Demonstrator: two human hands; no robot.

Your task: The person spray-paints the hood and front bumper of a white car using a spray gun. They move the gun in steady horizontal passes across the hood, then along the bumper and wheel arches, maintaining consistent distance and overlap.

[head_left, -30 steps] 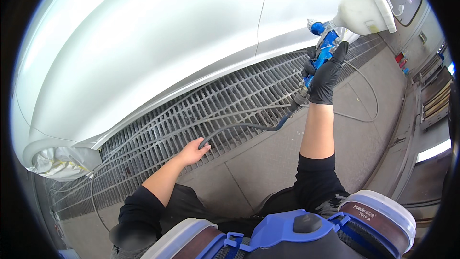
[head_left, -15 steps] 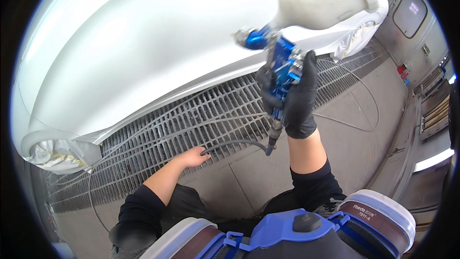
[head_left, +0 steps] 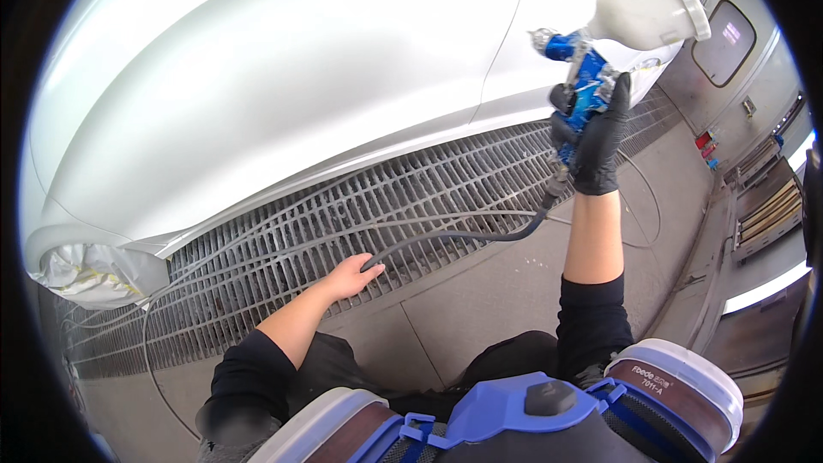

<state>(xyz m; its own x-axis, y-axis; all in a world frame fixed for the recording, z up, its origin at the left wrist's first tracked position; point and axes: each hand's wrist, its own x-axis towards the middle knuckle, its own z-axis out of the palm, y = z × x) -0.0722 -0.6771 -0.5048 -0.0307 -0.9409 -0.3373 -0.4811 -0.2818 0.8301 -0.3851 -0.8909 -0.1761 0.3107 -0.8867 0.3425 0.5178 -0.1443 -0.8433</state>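
Note:
My right hand [head_left: 600, 137], in a black glove, is closed around the grip of a blue spray gun [head_left: 585, 86]. A white paint cup [head_left: 639, 4] sits on top of the gun, and its silver nozzle points left, toward the white car body [head_left: 283, 77]. From the bottom of the grip a dark air hose [head_left: 480, 236] curves down and left. My bare left hand [head_left: 351, 276] is closed around that hose, low over the floor grating. Between my hands the hose hangs in a loose bow.
Metal floor grating [head_left: 403, 189] runs along the car, with thin hoses lying across it. Wrinkled masking film [head_left: 99, 274] covers the wheel at the left. A wall with a window [head_left: 724, 43] stands at the right. Respirator filters [head_left: 677, 390] intrude along the lower edge.
My right hand has carried the spray gun to the right and slightly up, farther from my left hand. The hose between them is stretched longer. My left hand has barely shifted.

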